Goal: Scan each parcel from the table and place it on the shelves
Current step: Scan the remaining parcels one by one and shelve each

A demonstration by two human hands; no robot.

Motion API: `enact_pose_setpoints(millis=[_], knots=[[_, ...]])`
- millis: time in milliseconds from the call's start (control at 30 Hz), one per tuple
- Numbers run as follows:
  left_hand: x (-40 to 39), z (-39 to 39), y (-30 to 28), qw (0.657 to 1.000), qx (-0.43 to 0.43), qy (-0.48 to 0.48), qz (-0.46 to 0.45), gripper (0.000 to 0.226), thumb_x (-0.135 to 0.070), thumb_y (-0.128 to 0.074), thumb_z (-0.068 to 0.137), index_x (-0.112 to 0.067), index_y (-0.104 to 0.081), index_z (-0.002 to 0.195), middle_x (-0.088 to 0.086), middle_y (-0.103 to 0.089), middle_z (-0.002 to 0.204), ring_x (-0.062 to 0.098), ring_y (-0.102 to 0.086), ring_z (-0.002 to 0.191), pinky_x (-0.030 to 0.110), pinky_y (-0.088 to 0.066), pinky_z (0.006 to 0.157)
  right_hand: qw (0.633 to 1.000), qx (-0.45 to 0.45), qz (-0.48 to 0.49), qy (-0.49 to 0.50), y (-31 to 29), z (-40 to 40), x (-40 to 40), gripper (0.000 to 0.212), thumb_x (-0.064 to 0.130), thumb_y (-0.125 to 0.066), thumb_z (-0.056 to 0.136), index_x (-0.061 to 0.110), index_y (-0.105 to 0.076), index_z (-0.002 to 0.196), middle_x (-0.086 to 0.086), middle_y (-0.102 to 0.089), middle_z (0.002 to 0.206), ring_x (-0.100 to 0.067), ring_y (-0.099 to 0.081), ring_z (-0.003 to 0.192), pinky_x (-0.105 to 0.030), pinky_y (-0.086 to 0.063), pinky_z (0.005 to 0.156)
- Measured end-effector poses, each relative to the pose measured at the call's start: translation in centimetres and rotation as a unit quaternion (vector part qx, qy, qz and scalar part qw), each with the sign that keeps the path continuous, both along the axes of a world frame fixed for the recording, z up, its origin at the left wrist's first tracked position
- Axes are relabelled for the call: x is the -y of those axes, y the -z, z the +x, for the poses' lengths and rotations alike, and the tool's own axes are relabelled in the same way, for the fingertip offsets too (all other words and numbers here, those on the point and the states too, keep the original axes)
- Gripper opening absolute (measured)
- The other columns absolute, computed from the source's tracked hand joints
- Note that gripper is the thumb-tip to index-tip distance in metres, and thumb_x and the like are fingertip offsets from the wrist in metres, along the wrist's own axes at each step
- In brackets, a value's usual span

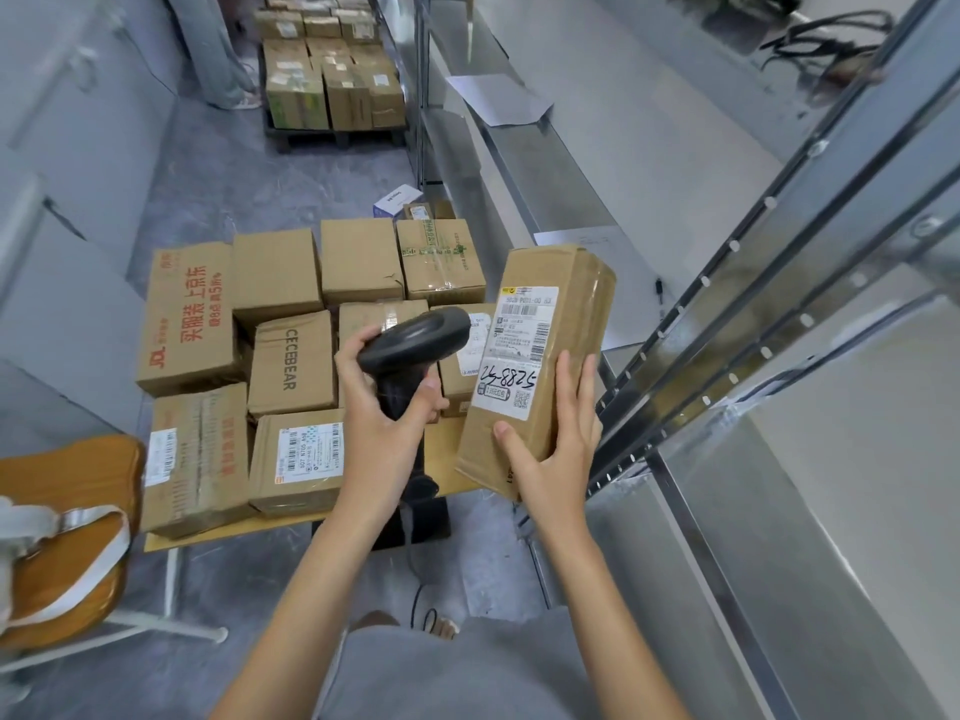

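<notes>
Left hand [387,407] wraps the scanner [413,340]; right hand [550,449] clasps 1 parcel [540,356] at its lower end — that low grip could let it tip mid-scan.

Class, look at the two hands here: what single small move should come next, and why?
Probably tilt the scanner in the left hand toward the label on the parcel gripped by the right hand. The label faces up, but the scanner head seems to point beside it.
</notes>
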State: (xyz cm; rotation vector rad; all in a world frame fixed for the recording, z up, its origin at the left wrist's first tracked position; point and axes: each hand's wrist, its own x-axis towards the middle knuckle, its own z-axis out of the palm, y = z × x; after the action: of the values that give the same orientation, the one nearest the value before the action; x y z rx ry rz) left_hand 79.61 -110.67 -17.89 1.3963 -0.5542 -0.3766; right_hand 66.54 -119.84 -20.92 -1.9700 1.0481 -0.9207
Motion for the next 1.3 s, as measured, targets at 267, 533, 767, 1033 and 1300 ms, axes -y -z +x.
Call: enact_pose_setpoints(millis=[267, 533, 767, 1033, 1300], knots=[[-0.2, -0.4, -2.3, 0.997, 0.071, 0.022, -0.009, 0.077, -0.002, -0.072, 0.091, -0.065, -0.04, 0.123, -0.045, -0.048, 0.118, 0.01, -0.064, 0.091, 0.019, -0.055, 0.059, 1.0, 0.005, -0.024, 0.012, -0.2, -0.2, 0.3, 0.091, 0.028, -0.07, 0.078, 0.03, -0.024, 0.157, 0.007, -0.005, 0.168, 0.003, -0.018, 0.135, 0.003, -0.002, 0.104], [0.1, -0.6, -2.4, 0.998, 0.063, 0.018, -0.002, 0.075, -0.002, -0.07, 0.092, -0.062, -0.04, 0.125, -0.038, -0.049, 0.122, 0.024, -0.06, 0.087, 0.019, -0.053, 0.057, 0.999, 0.002, -0.033, 0.016, -0.2, -0.2, 0.6, 0.091, 0.028, -0.07, 0.078, 0.029, -0.025, 0.157, 0.005, -0.006, 0.168, -0.007, -0.02, 0.135, 0.003, -0.003, 0.104], [0.6, -0.7, -2.2, 0.999, 0.043, 0.026, 0.01, 0.072, -0.004, -0.07, 0.092, -0.061, -0.039, 0.125, -0.027, -0.058, 0.115, 0.016, -0.06, 0.073, 0.019, -0.052, 0.057, 0.999, -0.004, -0.038, 0.019, -0.1, 0.0, 1.0, 0.091, 0.028, -0.07, 0.077, 0.028, -0.027, 0.157, 0.005, -0.006, 0.168, -0.014, -0.022, 0.138, 0.002, -0.001, 0.105], [1.0, -0.5, -2.4, 0.998, 0.046, 0.023, 0.018, 0.073, -0.004, -0.07, 0.092, -0.063, -0.04, 0.123, -0.039, -0.055, 0.114, 0.018, -0.061, 0.079, 0.02, -0.053, 0.058, 0.999, -0.006, -0.031, 0.022, 0.1, 0.2, 1.6, 0.092, 0.03, -0.07, 0.077, 0.032, -0.025, 0.157, 0.007, -0.005, 0.168, -0.012, -0.022, 0.134, 0.003, -0.004, 0.103], [1.7, 0.1, -2.4, 0.998, 0.049, 0.026, 0.016, 0.074, -0.004, -0.07, 0.092, -0.063, -0.039, 0.123, -0.033, -0.055, 0.116, 0.012, -0.065, 0.076, 0.019, -0.054, 0.059, 1.0, -0.016, -0.011, 0.018, 0.0, 0.3, 1.6, 0.091, 0.033, -0.068, 0.076, 0.041, -0.023, 0.155, 0.015, -0.003, 0.167, 0.0, -0.017, 0.131, -0.01, -0.011, 0.106]])
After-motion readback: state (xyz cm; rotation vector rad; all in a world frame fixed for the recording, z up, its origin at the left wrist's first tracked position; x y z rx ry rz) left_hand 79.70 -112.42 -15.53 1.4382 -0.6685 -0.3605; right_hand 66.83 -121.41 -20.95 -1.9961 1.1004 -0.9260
